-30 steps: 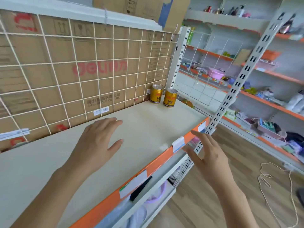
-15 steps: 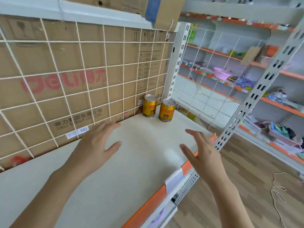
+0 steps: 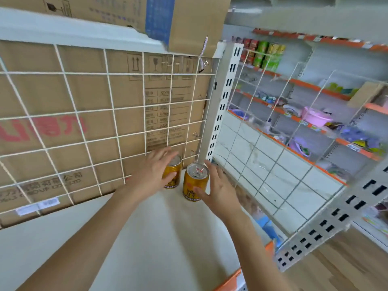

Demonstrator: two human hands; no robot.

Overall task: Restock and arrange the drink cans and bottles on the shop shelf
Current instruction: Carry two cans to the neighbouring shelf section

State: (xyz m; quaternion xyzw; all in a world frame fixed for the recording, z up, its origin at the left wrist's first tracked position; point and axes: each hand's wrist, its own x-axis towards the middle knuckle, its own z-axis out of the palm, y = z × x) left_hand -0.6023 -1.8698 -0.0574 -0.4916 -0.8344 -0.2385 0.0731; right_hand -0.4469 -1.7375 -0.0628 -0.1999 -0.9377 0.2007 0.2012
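Observation:
Two gold drink cans stand upright at the back right corner of the white shelf board (image 3: 159, 238). My left hand (image 3: 151, 173) wraps the left can (image 3: 175, 175), fingers reaching over its top and thumb across its front. The right can (image 3: 194, 183), with a silver pull-tab lid, stands a little nearer to me. My right hand (image 3: 219, 187) is against this can's right side. Its thumb touches the can's front and its fingers stretch straight up beside the rim.
A white wire grid (image 3: 113, 114) backed by cardboard closes the shelf's rear. A perforated upright (image 3: 222, 106) and a wire side panel (image 3: 273, 156) bound the right end. The orange front edge (image 3: 233, 278) is near me. Other stocked shelves (image 3: 315, 114) stand beyond.
Both hands have moved forward across the shelf to the two cans; the left now holds the left can and the right touches the right can. The view has shifted closer to the corner.

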